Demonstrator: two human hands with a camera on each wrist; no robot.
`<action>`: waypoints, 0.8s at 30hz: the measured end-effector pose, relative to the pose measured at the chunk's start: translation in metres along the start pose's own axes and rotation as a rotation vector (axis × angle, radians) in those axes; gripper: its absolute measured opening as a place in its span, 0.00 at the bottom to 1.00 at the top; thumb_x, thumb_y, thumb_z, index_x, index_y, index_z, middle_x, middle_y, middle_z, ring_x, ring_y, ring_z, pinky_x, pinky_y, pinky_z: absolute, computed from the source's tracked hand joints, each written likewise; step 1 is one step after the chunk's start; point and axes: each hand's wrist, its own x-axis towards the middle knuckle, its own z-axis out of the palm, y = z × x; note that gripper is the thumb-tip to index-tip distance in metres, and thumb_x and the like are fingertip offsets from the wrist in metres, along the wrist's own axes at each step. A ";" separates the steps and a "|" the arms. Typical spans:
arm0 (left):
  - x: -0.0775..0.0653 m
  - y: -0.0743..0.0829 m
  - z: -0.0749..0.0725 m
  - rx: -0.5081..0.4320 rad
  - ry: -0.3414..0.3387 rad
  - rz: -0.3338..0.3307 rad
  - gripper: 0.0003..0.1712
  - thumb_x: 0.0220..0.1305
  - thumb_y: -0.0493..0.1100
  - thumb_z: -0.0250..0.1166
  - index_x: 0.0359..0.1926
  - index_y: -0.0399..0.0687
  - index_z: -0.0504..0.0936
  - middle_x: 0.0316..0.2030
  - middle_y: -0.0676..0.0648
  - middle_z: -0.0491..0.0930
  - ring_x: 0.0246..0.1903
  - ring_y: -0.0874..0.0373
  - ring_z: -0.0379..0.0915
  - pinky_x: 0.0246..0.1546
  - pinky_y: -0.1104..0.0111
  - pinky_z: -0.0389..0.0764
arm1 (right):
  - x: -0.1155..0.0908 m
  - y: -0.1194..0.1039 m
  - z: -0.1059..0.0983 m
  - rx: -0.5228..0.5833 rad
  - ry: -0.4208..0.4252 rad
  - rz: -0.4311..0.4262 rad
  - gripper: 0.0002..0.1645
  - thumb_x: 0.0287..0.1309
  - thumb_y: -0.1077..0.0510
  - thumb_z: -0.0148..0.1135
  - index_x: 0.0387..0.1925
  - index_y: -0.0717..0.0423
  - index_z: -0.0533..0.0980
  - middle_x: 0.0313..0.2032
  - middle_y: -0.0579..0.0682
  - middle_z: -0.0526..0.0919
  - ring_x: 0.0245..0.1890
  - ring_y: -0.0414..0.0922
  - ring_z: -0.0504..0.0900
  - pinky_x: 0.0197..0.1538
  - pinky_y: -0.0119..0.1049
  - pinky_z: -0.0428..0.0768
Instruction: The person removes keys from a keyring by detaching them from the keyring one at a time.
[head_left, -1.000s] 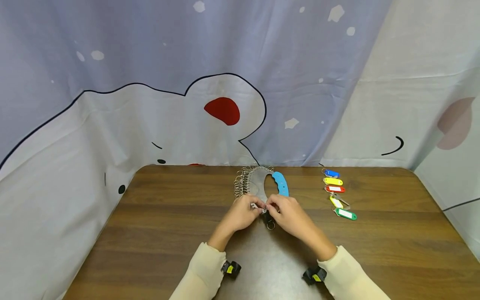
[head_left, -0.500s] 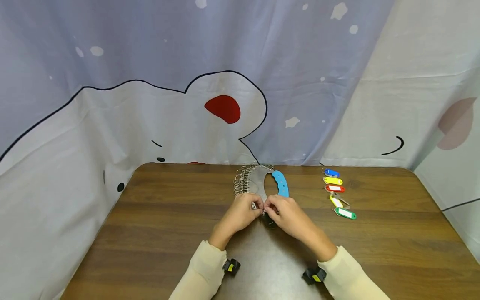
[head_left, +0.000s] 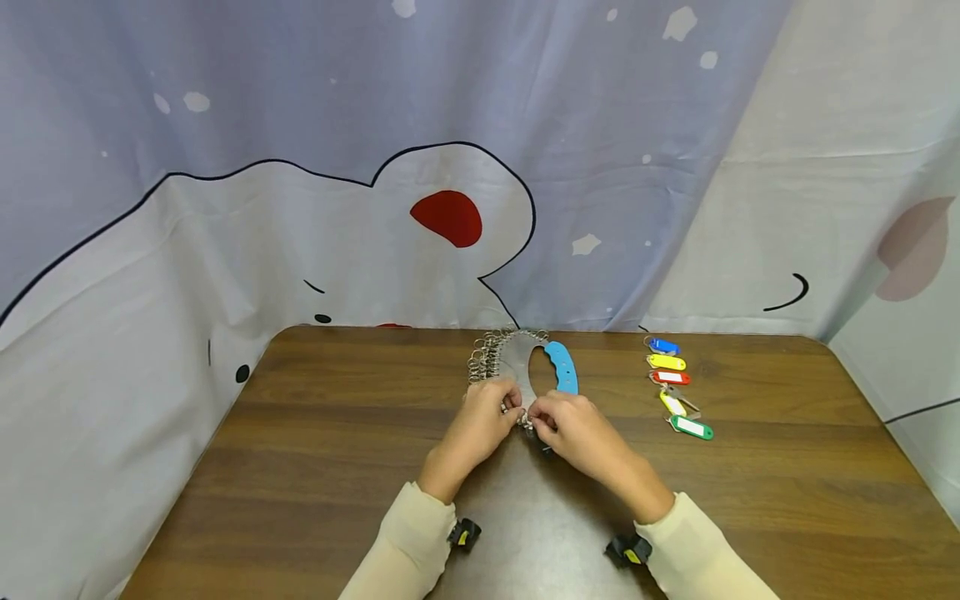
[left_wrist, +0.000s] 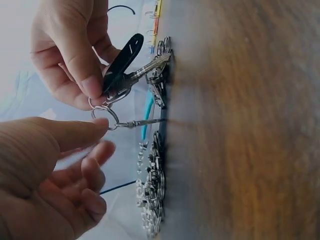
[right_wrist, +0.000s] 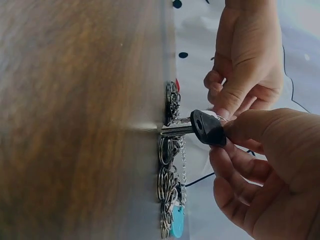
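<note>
My right hand (head_left: 573, 427) pinches the black head of a key (right_wrist: 207, 128) between thumb and fingers; the metal blade points down toward the table. In the left wrist view, a small key ring (left_wrist: 116, 119) runs through the key's head and joins a metal clasp. My left hand (head_left: 482, 419) has its thumb and finger on that ring, close to the right fingertips. Behind both hands lies a crescent-shaped metal plate (head_left: 513, 357) with a blue handle (head_left: 564, 368). Many metal rings and clasps (head_left: 480, 367) line its outer edge. My fingers hide the plate's near end.
On the right of the wooden table (head_left: 337, 467) is a column of key tags: blue (head_left: 663, 346), yellow (head_left: 667, 362), red (head_left: 670, 377), another yellow (head_left: 672, 404) with a key, and green (head_left: 692, 427). A patterned curtain (head_left: 300, 250) hangs along the back edge.
My left hand has shifted slightly up and away from the right fingertips. The ring that showed below the hands is no longer visible there. The right hand stays almost in place.
</note>
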 end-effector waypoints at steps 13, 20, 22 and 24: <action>0.000 -0.003 -0.004 -0.435 -0.138 -0.271 0.05 0.56 0.34 0.66 0.26 0.36 0.86 0.27 0.43 0.85 0.26 0.62 0.72 0.27 0.70 0.75 | -0.001 0.001 0.000 -0.011 0.056 -0.104 0.05 0.52 0.65 0.68 0.29 0.51 0.83 0.25 0.39 0.78 0.27 0.38 0.73 0.31 0.36 0.78; 0.000 -0.007 0.000 -0.596 -0.125 -0.332 0.05 0.49 0.30 0.64 0.22 0.30 0.84 0.22 0.49 0.77 0.22 0.62 0.67 0.21 0.72 0.68 | -0.002 0.002 0.001 -0.021 0.065 -0.140 0.05 0.53 0.64 0.68 0.30 0.50 0.84 0.27 0.40 0.81 0.29 0.39 0.75 0.33 0.37 0.80; 0.000 -0.007 0.000 -0.598 -0.122 -0.325 0.05 0.47 0.29 0.63 0.22 0.29 0.84 0.21 0.50 0.75 0.21 0.62 0.66 0.19 0.72 0.66 | -0.001 0.003 0.001 -0.020 0.072 -0.141 0.04 0.53 0.64 0.68 0.29 0.50 0.83 0.27 0.40 0.81 0.29 0.39 0.75 0.33 0.37 0.80; 0.000 -0.006 -0.001 -0.585 -0.120 -0.317 0.04 0.47 0.29 0.63 0.22 0.30 0.84 0.21 0.50 0.76 0.21 0.62 0.66 0.20 0.72 0.67 | -0.001 0.002 0.001 -0.010 0.083 -0.134 0.04 0.53 0.63 0.68 0.29 0.51 0.83 0.27 0.40 0.81 0.29 0.38 0.76 0.33 0.37 0.80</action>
